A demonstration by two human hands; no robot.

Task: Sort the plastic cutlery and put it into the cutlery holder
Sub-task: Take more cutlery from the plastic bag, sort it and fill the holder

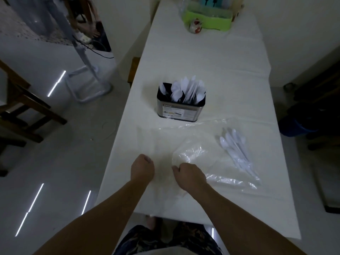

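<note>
A dim room with a pale glossy floor is seen, and a long worktop (202, 70) covered in white cloth runs away from the viewer. Toward the middle of the worktop, nearer its left edge, a black and metal rectangular cutlery holder (181, 109) stands upright, already filled with white plastic cutlery. A loose bundle of white plastic spoons (237, 150) lies near the right edge, on or under a sheet of crumpled clear plastic wrap (198, 159); which cannot be told. At the near end, the left hand (142, 167) is curled into a fist, seemingly holding nothing. The right hand (189, 174) is curled at the edge of the wrap; whether the film is pinched cannot be told. The sorting is judged nearly finished: the spoons remain. Next, they would have to be gathered free of the film and stood in the holder.
</note>
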